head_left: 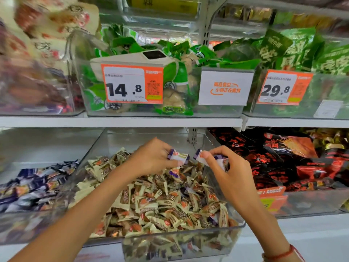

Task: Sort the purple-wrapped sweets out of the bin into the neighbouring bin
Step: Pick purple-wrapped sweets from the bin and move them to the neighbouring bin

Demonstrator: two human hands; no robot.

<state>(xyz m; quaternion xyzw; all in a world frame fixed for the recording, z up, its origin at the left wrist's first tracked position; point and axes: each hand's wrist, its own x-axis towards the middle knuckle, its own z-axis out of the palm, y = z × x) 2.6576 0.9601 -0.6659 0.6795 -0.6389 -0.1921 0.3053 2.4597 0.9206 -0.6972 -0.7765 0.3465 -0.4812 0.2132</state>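
A clear plastic bin (190, 231) on the lower shelf holds a heap of cream-and-brown wrapped sweets (160, 203), with a few purple-edged ones mixed in, such as one (213, 221) near the front right. My left hand (153, 157) hovers over the back of the heap and pinches a purple-and-white wrapped sweet (179, 156). My right hand (226, 167) is beside it and grips another purple-and-white sweet (200, 156), with more purple wrapper showing under its fingers. The neighbouring bin (28, 229) to the left holds purple-wrapped sweets (35, 184).
To the right stands a bin of black-and-red snack packs (283, 157). The shelf above carries clear bins of green packets (175, 53) with orange price tags reading 14.8 (132, 84) and 29.8 (283, 87). A white shelf edge (120, 121) runs just above my hands.
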